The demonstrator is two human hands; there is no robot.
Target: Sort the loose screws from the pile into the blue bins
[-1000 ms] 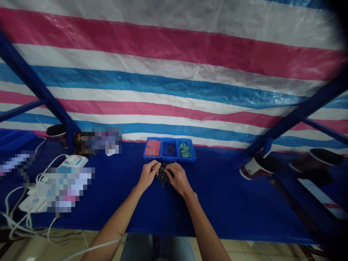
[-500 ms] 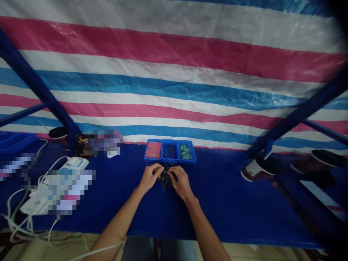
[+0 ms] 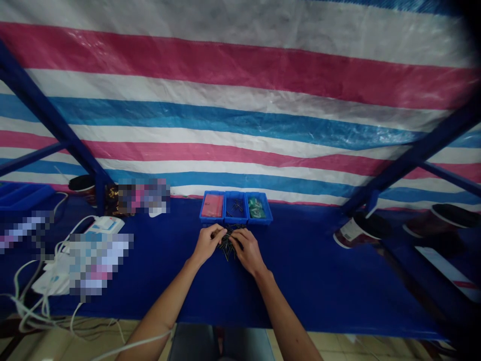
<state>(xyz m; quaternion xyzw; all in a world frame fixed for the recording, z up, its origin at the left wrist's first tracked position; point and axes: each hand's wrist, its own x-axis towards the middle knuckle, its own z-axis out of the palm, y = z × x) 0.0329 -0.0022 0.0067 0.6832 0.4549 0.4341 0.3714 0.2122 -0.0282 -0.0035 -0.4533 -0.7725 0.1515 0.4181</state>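
Left hand (image 3: 207,244) and right hand (image 3: 246,249) are hovering close together at a pile of thin dark sticks (image 3: 227,250) on the blue table (image 3: 319,271). Both are forming narrow pinches; cannot tell what either is holding. Just beyond, three blue bins (image 3: 236,220) are holding red packets (image 3: 212,206), dark pieces (image 3: 236,205), green packets (image 3: 256,208).

One view, from a camera worn on your head, facing forward and down. From above your legs (image 3: 248,345), it looks across the blue table (image 3: 311,281) at your left hand (image 3: 206,244) and right hand (image 3: 248,249), just below centre. It sits far enough back to take in the table's front edge; the striped sheet (image 3: 240,90) behind fills the upper half.
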